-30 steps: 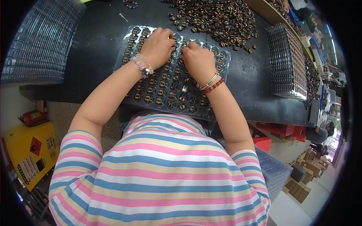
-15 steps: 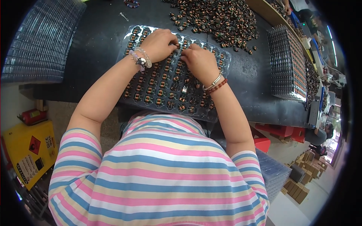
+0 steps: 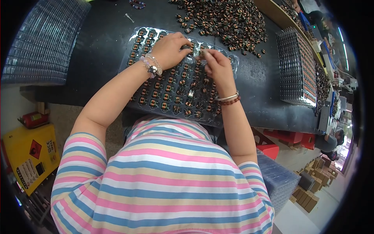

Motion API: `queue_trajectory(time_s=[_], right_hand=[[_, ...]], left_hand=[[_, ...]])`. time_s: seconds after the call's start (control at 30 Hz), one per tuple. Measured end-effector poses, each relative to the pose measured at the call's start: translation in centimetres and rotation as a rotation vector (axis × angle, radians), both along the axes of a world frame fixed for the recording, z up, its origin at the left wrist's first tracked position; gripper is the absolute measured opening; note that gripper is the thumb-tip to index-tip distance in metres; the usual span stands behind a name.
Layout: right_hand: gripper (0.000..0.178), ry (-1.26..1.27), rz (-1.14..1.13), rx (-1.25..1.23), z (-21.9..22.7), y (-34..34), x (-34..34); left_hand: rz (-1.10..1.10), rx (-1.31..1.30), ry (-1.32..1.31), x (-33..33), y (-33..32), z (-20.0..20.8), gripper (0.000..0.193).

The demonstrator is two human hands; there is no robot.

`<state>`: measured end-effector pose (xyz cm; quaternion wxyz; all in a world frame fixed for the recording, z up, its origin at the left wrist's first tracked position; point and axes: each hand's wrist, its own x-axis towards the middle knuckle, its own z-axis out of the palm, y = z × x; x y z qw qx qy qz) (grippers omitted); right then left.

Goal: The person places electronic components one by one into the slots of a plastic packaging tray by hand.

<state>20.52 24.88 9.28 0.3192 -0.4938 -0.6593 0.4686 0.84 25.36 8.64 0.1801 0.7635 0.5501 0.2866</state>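
Note:
A clear plastic tray [image 3: 125, 58] lies on the dark table before me, its pockets filled with rows of small copper-wound coils [image 3: 154, 94]. Over its far middle part my left hand [image 3: 170, 50] is bent, thumb and forefinger closed about a coil [image 3: 191, 46] at the pockets. To the right of it, my right hand [image 3: 219, 65] is raised a little above the tray. Its thumb and forefinger pinch a small part that looks like another coil [image 3: 202, 54], partly covered by the fingertips. Some coils under both hands are hidden.
A large heap of loose coils [image 3: 230, 23] lies beyond the tray. Stacked clear trays [image 3: 43, 43] stand at the left, and a stack of filled trays [image 3: 295, 66] at the right. A beaded bracelet [image 3: 137, 4] lies at the far edge. Red stools [image 3: 286, 135] stand below the table.
My left hand has shifted slightly to the right along the tray. My right hand has moved right and lifted, with the small part now showing at its fingertips.

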Motion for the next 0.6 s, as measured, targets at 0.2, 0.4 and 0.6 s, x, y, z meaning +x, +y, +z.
queue_trajectory(time_s=[0.2, 0.4, 0.6], right_hand=[[0.022, 0.813, -0.217, -0.466, 1.1, -1.1, 0.9], [0.019, 0.895, -0.19, -0.483, 1.7, -1.7, 1.4], [0.012, 0.922, -0.288, -0.473, 0.8, -1.9, 1.0]], left_hand=[[-0.015, 0.061, 0.132, 1.2, 0.0, 0.1, 0.017], [0.054, -0.065, -0.097, -1.0, 0.2, 0.6, 0.014], [0.115, -0.029, 0.018, -1.2, 0.4, -0.3, 0.013]])
